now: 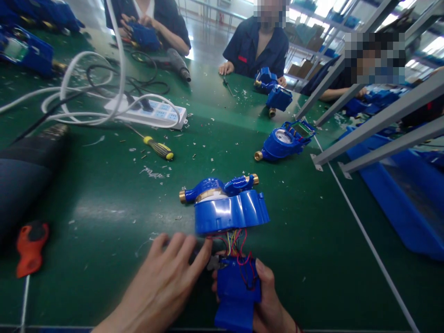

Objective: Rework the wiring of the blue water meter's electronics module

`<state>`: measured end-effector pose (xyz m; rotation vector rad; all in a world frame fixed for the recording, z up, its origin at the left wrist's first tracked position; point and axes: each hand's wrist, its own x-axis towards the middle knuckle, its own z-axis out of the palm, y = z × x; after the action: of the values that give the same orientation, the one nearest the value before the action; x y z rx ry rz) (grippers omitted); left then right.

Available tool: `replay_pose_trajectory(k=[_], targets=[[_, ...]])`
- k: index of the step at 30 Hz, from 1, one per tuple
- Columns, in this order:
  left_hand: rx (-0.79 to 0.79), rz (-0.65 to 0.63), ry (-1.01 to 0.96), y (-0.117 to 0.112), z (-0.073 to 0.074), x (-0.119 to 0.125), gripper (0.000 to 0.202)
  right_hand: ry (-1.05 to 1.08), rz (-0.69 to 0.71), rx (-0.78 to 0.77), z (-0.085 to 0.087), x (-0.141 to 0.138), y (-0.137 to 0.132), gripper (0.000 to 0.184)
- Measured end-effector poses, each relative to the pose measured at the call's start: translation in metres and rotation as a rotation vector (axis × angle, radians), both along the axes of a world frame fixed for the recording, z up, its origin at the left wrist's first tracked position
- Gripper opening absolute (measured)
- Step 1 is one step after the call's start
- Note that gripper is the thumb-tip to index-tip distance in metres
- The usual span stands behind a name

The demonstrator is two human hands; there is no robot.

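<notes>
My right hand (268, 296) is closed around a blue plastic cover (236, 282) near the front edge of the table. Red, yellow and dark wires (234, 243) run from this cover to a blue water meter (229, 212) with brass threaded ends, which lies tipped on the green table. Beside the cover, my left hand (173, 268) is curled over a dark-handled tool that looks like pliers (213, 263). Their grey metal jaws point at the cover's upper left corner; the handles are mostly hidden under the fingers.
Another water meter (284, 141) lies farther right, near grey metal posts (378, 120) and a blue bin (398, 199). A yellow-black screwdriver (158, 148), power strip (152, 111), heat gun (178, 64) and orange-handled tool (33, 249) lie leftward. Co-workers sit opposite.
</notes>
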<state>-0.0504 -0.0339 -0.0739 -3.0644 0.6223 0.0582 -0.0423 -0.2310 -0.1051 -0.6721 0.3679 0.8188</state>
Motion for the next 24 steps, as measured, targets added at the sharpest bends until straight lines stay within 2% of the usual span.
replay_pose_trajectory(k=[8,24], targets=[[0.027,-0.022,0.01,-0.0012,0.0015,-0.0026,0.051,-0.005,0.003,-0.045,0.0038,0.0004,0.0004,0.059],[0.087,-0.041,0.019,-0.0054,0.0064,-0.0016,0.05,-0.014,0.018,-0.014,0.0023,0.0033,-0.0002,0.059]])
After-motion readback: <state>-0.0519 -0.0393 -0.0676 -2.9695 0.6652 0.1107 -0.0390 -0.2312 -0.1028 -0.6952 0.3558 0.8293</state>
